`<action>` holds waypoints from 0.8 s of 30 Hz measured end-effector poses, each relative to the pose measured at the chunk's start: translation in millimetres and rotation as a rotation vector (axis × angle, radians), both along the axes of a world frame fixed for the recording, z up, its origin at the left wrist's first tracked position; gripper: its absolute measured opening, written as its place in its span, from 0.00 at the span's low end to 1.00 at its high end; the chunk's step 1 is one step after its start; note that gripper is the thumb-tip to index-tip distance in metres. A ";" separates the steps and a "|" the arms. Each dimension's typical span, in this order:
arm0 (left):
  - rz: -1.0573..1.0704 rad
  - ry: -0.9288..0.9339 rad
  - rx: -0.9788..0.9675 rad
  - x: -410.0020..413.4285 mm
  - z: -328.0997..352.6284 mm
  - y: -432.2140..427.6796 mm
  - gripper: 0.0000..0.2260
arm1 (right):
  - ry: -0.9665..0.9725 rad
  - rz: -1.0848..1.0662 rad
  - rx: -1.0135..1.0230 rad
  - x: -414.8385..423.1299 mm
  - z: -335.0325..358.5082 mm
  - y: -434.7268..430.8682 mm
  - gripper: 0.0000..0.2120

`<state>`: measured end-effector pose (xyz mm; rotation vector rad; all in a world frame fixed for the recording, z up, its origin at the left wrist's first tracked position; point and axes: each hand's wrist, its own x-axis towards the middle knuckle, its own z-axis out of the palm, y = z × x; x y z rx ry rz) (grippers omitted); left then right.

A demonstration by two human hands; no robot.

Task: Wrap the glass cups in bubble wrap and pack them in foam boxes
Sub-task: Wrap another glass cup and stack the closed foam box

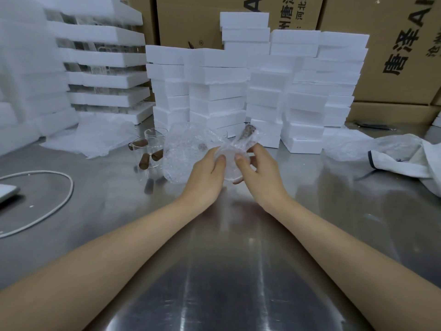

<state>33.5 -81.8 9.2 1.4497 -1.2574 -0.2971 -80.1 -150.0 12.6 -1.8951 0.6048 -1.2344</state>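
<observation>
Gripping one glass cup (pixel 231 168) in one bubble wrap (pixel 185 149) sheet: left hand (pixel 207 168), right hand (pixel 259 167).

Right cardboard box (pixel 386 25): "唐泽 A"; middle cardboard box (pixel 186 20): "河北".

Near side of the left hand (pixel 205 173) and right hand (pixel 260 173) is bare steel table (pixel 226 271), wide open. Just beyond them foam box stacks (pixel 238 91) wall it off. Loose glass cups (pixel 149 149) crowd the left, crumpled cloth (pixel 405 161) well off right.
</observation>
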 end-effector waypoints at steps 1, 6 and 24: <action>0.021 -0.013 -0.012 2.5 1.2 0.2 0.13 | 0.005 0.035 0.006 0.5 -1.3 0.1 0.06; 0.163 -0.063 -0.007 11.8 7.1 0.3 0.10 | 0.051 0.141 -0.086 -0.9 -3.4 2.7 0.14; 0.012 0.427 -0.017 7.2 8.9 -5.1 0.13 | -0.172 0.462 0.402 -1.1 3.4 4.1 0.25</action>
